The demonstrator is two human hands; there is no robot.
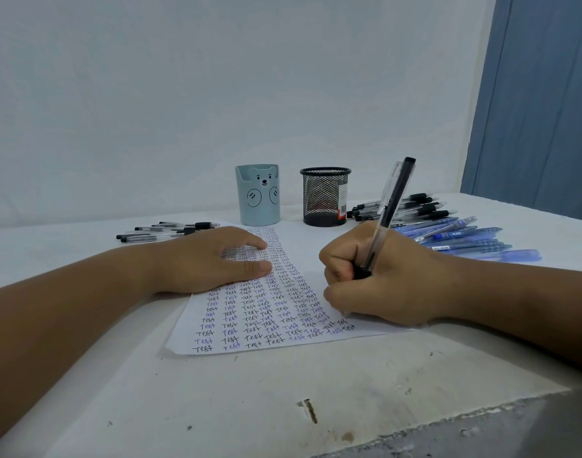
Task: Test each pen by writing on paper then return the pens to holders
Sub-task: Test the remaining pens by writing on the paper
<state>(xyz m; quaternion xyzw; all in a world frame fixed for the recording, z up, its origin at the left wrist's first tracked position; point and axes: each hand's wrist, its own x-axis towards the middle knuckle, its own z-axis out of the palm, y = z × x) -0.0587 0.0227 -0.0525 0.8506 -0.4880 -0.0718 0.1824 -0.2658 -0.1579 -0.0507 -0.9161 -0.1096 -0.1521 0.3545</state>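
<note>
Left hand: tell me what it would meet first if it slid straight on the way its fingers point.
The left hand lies flat on the paper, fingers pointing right. Going straight on, it would probably meet the right hand holding the black pen.

Hiding the tip of the black pen (387,213) under the curled fingers of the right hand (382,279). Covering part of the paper (266,325) beneath the left hand (210,259). Cutting off both forearms at the picture's edges. Blurring the label (343,201) on the mesh holder (325,196) beyond reading.
</note>
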